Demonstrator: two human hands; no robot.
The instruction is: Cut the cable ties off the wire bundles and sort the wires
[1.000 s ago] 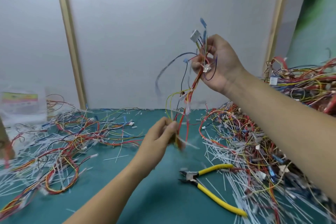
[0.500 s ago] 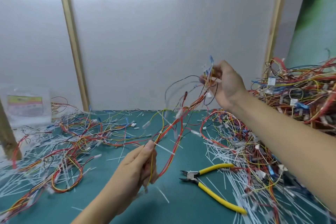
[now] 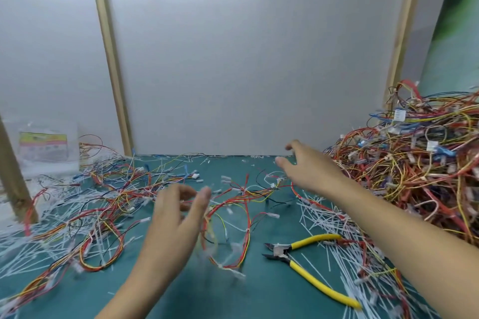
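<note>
Wires sprawl across the desk.
I see left hand and right hand, fingers apart, holding nothing.

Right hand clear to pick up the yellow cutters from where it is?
Probably yes. The right hand is open and empty, and the cutters lie uncovered on the green mat beside its forearm; only the upper handle's tip runs into cut tie scraps. It would need to draw back.

left hand and right hand emptied, wire bundle dropped onto mat
</note>
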